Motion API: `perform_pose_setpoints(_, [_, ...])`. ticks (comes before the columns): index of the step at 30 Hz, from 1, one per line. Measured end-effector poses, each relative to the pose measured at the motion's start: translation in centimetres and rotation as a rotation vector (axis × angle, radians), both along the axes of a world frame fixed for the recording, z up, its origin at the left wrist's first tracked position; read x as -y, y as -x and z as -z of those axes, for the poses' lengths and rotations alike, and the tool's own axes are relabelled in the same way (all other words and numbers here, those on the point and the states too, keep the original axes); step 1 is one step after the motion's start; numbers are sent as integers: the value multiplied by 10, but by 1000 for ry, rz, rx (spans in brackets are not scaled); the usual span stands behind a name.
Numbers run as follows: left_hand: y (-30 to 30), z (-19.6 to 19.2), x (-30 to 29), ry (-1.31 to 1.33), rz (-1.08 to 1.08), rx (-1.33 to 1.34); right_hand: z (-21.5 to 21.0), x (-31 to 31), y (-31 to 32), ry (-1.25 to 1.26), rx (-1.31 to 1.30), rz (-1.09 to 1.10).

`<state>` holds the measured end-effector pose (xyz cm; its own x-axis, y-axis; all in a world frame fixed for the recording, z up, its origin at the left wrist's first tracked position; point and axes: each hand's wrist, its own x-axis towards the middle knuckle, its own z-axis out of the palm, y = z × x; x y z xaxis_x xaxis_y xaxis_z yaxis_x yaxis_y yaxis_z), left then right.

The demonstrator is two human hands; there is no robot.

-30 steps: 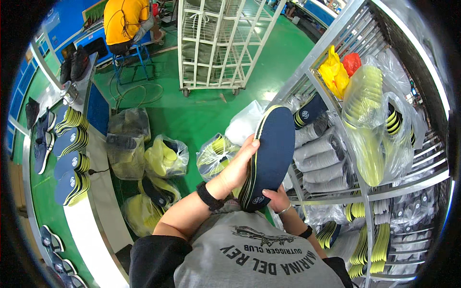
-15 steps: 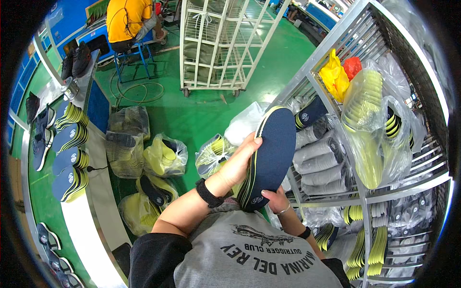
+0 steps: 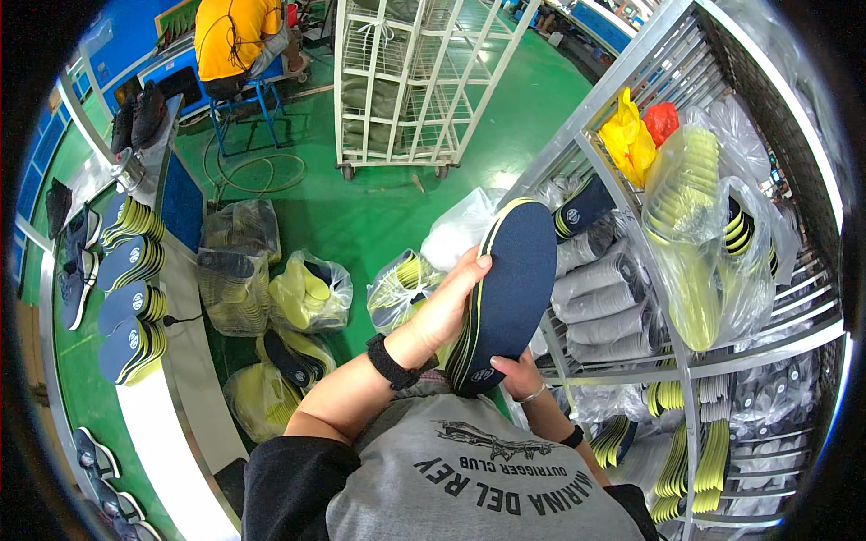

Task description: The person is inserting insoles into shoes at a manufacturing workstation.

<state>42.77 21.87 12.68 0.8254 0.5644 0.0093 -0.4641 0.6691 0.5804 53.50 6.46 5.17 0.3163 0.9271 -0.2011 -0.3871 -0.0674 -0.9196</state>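
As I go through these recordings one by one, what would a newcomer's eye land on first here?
First, the stack of navy insoles with lime edges, held up near the center. Then the bright yellow plastic bag on the metal rack at right, and the yellow-shirted person seated at upper left.

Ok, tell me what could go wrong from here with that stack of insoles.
The stack of insoles shows no band, so its layers could slide apart if the left hand on its side or the right hand at its lower end loosens. Clear bags sit on the green floor, so a step that way might catch one.
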Motion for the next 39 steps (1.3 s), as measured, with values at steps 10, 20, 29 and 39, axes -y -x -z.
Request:
perform_pose_setpoints(10, [3, 2, -2, -1, -9, -7, 3, -2, 0, -1, 10, -9])
perform_pose_setpoints(20, [0, -1, -4, -31, 61, 0, 6, 2, -5, 42, 48, -62])
perform_pose_setpoints(29, [-35, 13, 0, 101, -57, -151, 0, 10, 4, 98, 199, 5])
perform_pose_setpoints(39, [-159, 92, -50, -236, 330, -632, 3, 68, -14, 125, -141, 581])
